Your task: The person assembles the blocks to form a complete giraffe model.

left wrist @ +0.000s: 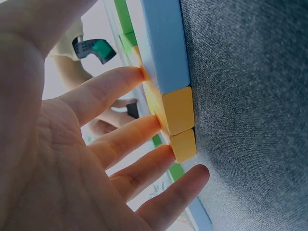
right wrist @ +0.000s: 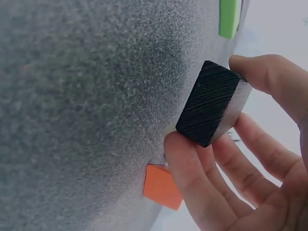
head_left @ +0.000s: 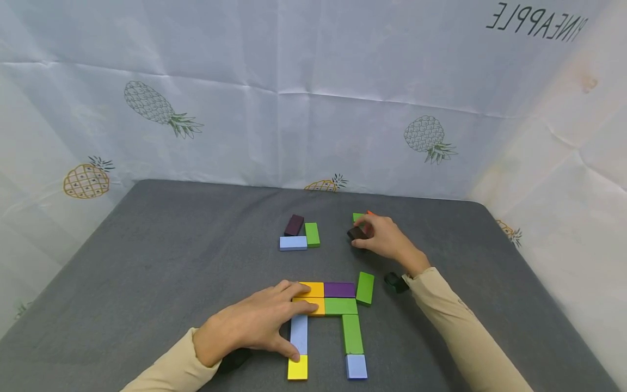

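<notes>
My left hand is spread over the left side of a flat arrangement of wooden blocks. Its fingertips touch two orange-yellow blocks, and its thumb tip lies by a yellow block below a light blue block. A purple block and a green block adjoin the orange-yellow pair. Down the right side run another green block and a blue block. Farther back, my right hand pinches a black block between thumb and fingers, tilted.
A slanted green block stands at the arrangement's upper right corner. Behind lie a dark block, a green block and a light blue block. An orange block is near my right fingers. A pineapple-print curtain hangs behind the grey table.
</notes>
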`<state>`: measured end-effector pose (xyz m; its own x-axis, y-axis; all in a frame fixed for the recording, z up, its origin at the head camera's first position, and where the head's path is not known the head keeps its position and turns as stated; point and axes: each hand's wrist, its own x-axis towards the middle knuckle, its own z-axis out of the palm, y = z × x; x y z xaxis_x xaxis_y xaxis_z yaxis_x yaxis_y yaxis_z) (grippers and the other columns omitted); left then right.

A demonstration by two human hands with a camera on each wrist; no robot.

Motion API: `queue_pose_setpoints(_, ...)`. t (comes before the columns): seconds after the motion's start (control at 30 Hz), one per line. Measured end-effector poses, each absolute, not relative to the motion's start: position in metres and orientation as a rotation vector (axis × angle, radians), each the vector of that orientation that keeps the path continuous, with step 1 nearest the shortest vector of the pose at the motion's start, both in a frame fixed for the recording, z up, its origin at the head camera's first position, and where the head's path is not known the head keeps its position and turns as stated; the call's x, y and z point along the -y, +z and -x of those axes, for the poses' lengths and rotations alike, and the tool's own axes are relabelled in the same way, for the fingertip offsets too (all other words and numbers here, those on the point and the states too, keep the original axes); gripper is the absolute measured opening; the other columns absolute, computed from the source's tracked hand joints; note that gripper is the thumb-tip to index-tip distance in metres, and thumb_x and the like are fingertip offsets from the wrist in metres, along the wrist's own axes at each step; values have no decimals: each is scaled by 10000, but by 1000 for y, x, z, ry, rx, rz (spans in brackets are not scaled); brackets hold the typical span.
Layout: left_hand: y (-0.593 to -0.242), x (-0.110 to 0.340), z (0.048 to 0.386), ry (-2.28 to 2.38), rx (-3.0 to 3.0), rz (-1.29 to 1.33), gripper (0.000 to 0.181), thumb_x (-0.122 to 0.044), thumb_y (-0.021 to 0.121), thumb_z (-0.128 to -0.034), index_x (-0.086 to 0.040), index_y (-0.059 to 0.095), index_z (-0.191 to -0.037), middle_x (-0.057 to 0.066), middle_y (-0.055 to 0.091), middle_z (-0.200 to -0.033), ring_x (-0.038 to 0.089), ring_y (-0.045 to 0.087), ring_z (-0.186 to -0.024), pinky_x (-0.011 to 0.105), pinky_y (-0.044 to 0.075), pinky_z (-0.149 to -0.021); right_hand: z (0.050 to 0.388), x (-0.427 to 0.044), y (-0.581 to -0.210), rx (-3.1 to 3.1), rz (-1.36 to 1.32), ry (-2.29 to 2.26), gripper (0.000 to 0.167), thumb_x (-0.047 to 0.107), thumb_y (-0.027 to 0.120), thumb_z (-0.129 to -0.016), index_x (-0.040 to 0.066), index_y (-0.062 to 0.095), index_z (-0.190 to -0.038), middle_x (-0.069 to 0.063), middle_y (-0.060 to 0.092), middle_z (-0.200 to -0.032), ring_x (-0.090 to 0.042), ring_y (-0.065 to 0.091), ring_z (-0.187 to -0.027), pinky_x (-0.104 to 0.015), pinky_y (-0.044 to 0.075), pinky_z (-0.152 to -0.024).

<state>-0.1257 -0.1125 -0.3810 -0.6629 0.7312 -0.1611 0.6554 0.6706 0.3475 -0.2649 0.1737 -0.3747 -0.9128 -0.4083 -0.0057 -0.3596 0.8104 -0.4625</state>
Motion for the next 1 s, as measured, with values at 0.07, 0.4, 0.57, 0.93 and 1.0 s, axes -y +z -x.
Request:
queue_pose_setpoints(0.07,-381,113,125,377,-2603,-1110,734,-568,799,-749,-284,576,-1388,5,450,-1468,155,465,-1201,332,480,-985,263,-177,-375,-2885,599,-721,415,243,758,-866,41,639,-1209,-98,632,-979,-198,569,-841,-355,476,-729)
queue_pose_setpoints(0.4,-381,113,126,387,-2597,-1108,735,-563,802,-749,-279,577,-1388,8,449,-1468,156,465,-1198,333,483,-977,251,-188,-380,-2874,521,-774,416,254,755,-868,35,651,-1206,-86,616,-954,-167,555,-780,-311,448,-676)
queue_pose_setpoints(0.57,-381,113,125,384,-2606,-1112,733,-558,807,-744,-278,583,-1383,7,455,-1461,155,468,-1196,331,486,-974,244,-190,-383,-2868,475,-796,424,266,757,-870,36,646,-1209,-89,609,-956,-171,543,-783,-304,430,-663)
queue_pose_setpoints(0.93,-381,113,124,393,-2610,-1115,731,-548,812,-743,-270,586,-1380,9,453,-1462,156,467,-1203,333,487,-976,240,-195,-389,-2858,419,-804,380,239,719,-901,31,655,-1212,-114,657,-996,-207,604,-844,-353,483,-703)
queue_pose_setpoints(1.0,-380,113,124,393,-2607,-1110,731,-549,811,-745,-272,584,-1381,8,449,-1466,158,466,-1210,338,486,-982,240,-196,-389,-2859,432,-790,392,240,711,-909,32,650,-1235,-138,667,-1058,-252,623,-916,-401,509,-750)
